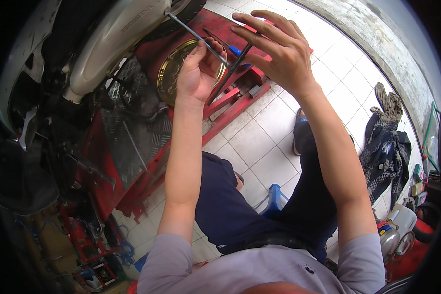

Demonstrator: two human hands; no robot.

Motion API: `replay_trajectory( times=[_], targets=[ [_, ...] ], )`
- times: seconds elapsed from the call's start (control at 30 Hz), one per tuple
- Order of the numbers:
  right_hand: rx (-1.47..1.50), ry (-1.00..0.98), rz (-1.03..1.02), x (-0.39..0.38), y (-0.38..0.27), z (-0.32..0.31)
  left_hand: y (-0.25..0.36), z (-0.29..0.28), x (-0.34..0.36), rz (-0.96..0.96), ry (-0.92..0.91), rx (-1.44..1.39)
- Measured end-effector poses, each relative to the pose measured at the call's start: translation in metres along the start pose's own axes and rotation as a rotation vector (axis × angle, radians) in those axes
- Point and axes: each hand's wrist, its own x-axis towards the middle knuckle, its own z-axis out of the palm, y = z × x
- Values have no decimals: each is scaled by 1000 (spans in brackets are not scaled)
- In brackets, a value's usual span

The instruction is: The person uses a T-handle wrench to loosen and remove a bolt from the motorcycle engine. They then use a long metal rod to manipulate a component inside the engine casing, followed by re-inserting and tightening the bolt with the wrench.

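In the head view, the left hand [198, 73] is at the upper middle of the frame, closed narrowly around a silver rod [188, 29], with the thumb along one side and the curled fingers on the other. The rod slants from the edge of a cream motorcycle cover [115, 44], upper left, down to the right past the hand. Its lower right end meets a dark bar [232, 71] that crosses it at an angle; whether the two are joined is hard to tell.

The right hand [286, 54], right of the upper middle, is wide, its fingers stretched toward the left and its thumb well apart from them. The upper end of the dark bar lies at these fingers, but whether they touch it cannot be told. The bar's other end points down and left.

Beneath the left hand, a round gold tray [160, 81] rests on a red platform [206, 22]. A screwdriver with a blue handle [235, 51] lies just beside the tray, between the two hands in the frame. White floor tiles [259, 127] spread below.
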Motion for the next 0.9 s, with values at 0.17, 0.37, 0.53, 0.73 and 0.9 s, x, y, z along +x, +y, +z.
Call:
replay_trajectory(
  times=[0.17,0.37,0.53,0.73,0.9],
  targets=[
    [-73,-20,75,-20,6,7,4,1,-2,2,-35,19],
    [-34,-151,125,-28,-5,2,-2,-7,-3,-20,37,20],
    [-20,-339,199,-30,-38,9,-21,2,0,-15,197,127],
    [372,-356,500,-37,-33,23,-4,-9,0,-89,42,631],
    [399,-311,752,-32,-14,-2,32,-78,-7,79,336,1490]
  ],
)
